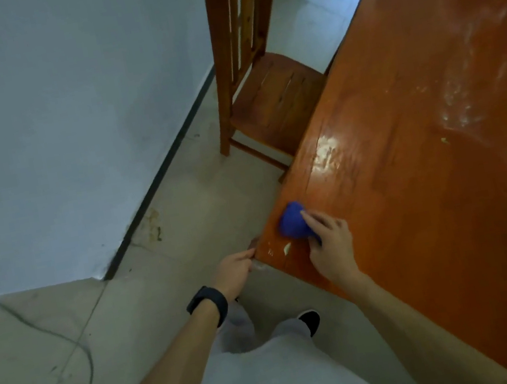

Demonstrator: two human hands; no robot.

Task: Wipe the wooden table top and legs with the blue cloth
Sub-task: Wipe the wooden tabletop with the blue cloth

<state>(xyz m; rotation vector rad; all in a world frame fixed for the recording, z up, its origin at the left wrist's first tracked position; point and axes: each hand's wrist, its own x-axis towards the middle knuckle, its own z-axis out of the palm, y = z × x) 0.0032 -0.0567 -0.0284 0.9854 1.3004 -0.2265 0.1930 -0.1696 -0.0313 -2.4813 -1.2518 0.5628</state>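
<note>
Wooden chair (pixel 276 99) beside table (pixel 414 95); cable (pixel 83 350), perhaps.

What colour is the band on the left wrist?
The wristband is plain black, seen best in the head view.

You look down on a pale blue-grey wall (pixel 47 126) filling 10 o'clock, a dark skirting strip (pixel 170 152) along its foot, a scuffed light tiled floor (pixel 163 302) crossed at 8 o'clock by a thin dark cable (pixel 81 344), and a slat-backed wooden chair (pixel 266 101) at 12 o'clock, dimly lit.
</note>
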